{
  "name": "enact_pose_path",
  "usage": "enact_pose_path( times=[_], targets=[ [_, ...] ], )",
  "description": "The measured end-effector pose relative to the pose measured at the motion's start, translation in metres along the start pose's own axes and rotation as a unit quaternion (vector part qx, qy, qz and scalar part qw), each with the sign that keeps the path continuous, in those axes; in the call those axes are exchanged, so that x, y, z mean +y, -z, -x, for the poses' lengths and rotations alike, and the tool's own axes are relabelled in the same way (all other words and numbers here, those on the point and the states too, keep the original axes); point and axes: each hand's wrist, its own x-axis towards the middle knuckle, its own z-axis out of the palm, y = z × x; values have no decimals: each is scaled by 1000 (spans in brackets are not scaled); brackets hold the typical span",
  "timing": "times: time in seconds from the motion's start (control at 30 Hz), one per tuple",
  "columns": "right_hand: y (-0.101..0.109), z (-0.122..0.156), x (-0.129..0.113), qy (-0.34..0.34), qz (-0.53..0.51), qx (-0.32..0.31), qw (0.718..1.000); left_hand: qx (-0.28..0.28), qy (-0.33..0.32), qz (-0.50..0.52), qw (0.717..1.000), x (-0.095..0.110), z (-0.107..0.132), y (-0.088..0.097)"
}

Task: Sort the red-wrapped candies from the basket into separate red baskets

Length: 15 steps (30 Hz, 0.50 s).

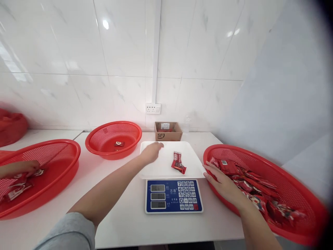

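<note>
My left hand (153, 152) is over the far left part of the white weighing pan (158, 168), its fingers curled together; whether anything is inside them is hidden. To its right on the pan lie two small red snack packets (177, 162), one overlapping the other. The pan belongs to a digital scale with a blue keypad panel (173, 196). My right hand (220, 180) has its fingers stretched and apart, between the pan's right corner and the rim of a red basket (210, 152). Inside that basket are many red packets (252, 185).
A red basket (91, 139) at back left holds a few packets. Another person's hand (24, 168) reaches into a red basket (74, 156) at far left. Behind the scale stands a cardboard box (169, 135), with a clear bottle (187, 123) beside it.
</note>
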Motion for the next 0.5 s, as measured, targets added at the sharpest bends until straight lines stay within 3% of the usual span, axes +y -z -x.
enact_pose_path(
  times=[0.17, 0.27, 0.37, 0.5],
  targets=[
    [-2, -2, 1, 0, 9, -1, 1000, 73, 153, -36, 985, -65, 12, 48],
    [-4, -3, 2, 5, 13, 12, 1000, 82, 182, -47, 979, -85, 20, 59],
    [-3, -4, 3, 9, 19, 19, 1000, 69, 123, -36, 989, -69, 24, 49],
    [-3, -6, -1, 16, 31, 37, 999, 0, -56, 20, 998, -1, 25, 20]
  ],
)
